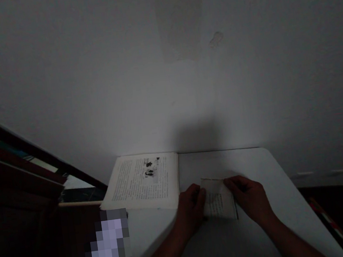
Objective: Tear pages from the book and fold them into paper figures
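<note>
Between my two hands is a small piece of folded printed paper [219, 202], pale with lines of dark text. My left hand [191, 204] grips its left edge, thumb on top. At the upper right corner, the fingers of my right hand [251, 196] pinch the paper. Its near right side shows a darker edge. To the left of my left hand lies a larger printed sheet or booklet [140, 179] with text and a small black-and-white picture; whether it is bound cannot be made out.
A white table [226, 161] with rounded corners stands against a grey wall [122, 88]. Dark wooden furniture [15, 187] with a slanting rail is at the left. A pixelated patch [105, 251] covers the table's near left side. The light is dim.
</note>
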Demonstrator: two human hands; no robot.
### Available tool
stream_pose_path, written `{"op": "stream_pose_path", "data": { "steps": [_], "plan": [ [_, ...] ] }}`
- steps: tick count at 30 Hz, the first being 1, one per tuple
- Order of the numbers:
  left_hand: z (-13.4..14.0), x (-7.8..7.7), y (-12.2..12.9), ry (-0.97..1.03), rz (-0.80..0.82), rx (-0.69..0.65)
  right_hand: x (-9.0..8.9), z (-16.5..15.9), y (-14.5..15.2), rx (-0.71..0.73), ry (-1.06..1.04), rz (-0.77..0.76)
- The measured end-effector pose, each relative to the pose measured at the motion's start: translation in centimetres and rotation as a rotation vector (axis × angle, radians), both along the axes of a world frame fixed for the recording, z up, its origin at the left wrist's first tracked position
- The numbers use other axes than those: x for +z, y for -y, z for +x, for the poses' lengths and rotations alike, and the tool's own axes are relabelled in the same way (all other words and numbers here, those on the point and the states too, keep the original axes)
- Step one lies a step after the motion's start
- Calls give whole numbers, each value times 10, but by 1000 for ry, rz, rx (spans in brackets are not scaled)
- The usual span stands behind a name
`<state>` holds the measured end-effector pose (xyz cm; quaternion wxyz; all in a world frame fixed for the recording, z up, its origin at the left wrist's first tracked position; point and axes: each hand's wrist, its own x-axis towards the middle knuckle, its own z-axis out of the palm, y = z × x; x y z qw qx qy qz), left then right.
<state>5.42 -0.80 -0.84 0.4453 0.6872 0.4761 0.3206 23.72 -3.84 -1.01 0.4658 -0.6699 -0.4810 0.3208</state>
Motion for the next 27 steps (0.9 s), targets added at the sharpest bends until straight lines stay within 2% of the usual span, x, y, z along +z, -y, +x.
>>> {"op": "stream_pose_path", "data": {
  "steps": [17, 23, 27],
  "plan": [
    [1, 4, 2, 2, -60, -17, -2, 2, 3, 13, -11, -17],
    [0, 5, 1, -17, 19, -14, 0, 1, 3, 15, 12, -27],
    [0, 4, 0, -26, 13, -9, 2, 0, 4, 11, -1, -37]
  ]
}}
